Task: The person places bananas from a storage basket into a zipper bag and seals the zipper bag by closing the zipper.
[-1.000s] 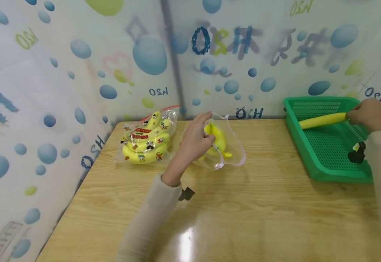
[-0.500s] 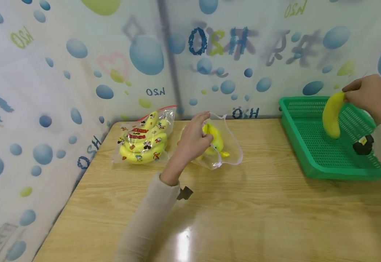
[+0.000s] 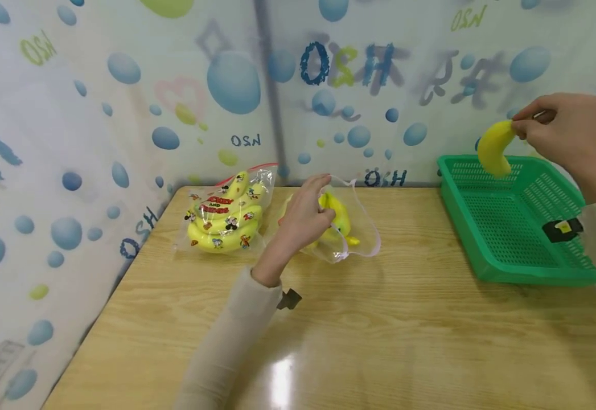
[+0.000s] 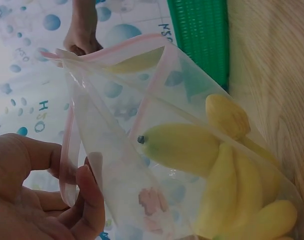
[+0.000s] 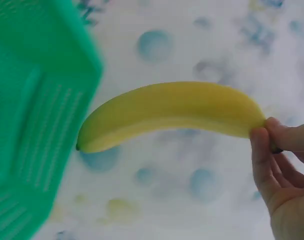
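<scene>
My right hand (image 3: pixel 571 128) pinches a yellow banana (image 3: pixel 496 149) by one end, held up over the back of the green basket (image 3: pixel 461 228). In the right wrist view the whole banana (image 5: pixel 167 112) shows, thumb and fingers on its stem end. My left hand (image 3: pixel 305 219) holds the edge of a clear zip bag (image 3: pixel 364 228), whose mouth stands open toward the right. Through its plastic in the left wrist view several bananas (image 4: pixel 227 195) show, lying in the bottom. The left fingers (image 4: pixel 87 195) curl on the bag's pink-edged rim.
Left of the open bag, a second zip bag (image 3: pixel 226 219) with a red seal and cartoon print lies on the table, full of bananas. The wooden table (image 3: pixel 405 330) runs back to a patterned curtain (image 3: pixel 175 85).
My right hand has lifted the banana up out of the green basket and moved it slightly left. The left hand stays at the bag's rim.
</scene>
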A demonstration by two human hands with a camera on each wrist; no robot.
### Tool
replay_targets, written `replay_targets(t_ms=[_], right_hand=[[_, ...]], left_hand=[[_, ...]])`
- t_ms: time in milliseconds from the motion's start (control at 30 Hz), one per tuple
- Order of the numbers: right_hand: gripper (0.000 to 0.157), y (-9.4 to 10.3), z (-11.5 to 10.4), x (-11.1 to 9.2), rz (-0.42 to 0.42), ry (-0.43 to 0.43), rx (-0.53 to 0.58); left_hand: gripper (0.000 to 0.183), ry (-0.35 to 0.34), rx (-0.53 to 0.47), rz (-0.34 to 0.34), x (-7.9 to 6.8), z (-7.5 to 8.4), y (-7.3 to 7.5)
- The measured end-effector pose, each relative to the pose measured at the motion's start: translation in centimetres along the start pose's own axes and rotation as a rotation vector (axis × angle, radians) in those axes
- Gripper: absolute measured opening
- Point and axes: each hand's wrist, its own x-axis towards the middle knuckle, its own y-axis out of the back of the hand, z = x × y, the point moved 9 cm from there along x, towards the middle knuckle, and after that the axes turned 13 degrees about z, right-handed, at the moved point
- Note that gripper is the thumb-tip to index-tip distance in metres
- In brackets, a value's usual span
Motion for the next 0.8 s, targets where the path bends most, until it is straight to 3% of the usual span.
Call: replay_targets(t_ms=[133, 300, 467, 633, 800], right_hand=[[0.026, 1.0, -4.5, -1.1, 0.078, 0.111, 0.112], [0.017, 2.4, -10.0, -3.1, 0.195, 0.328, 0.283], [0.02, 3.4, -14.1, -5.2, 0.215, 0.499, 0.509], [0.026, 3.3, -16.5, -7.2, 0.139, 0.547, 0.787], [0.017, 2.9, -17.8, -9.0, 0.075, 0.521, 1.05]], left_hand=[[0.068, -0.007, 0.013, 0.008, 0.1, 0.0, 0.0], [0.069, -0.004, 0.017, 0.01, 0.1, -0.2, -0.1], [0.069, 0.003, 0.007, 0.014, 0.0, -0.2, -0.1], [0.069, 0.016, 0.006, 0.018, 0.0, -0.3, 0.0], [0.069, 0.021, 0.005, 0.024, 0.0, -0.3, 0.2]])
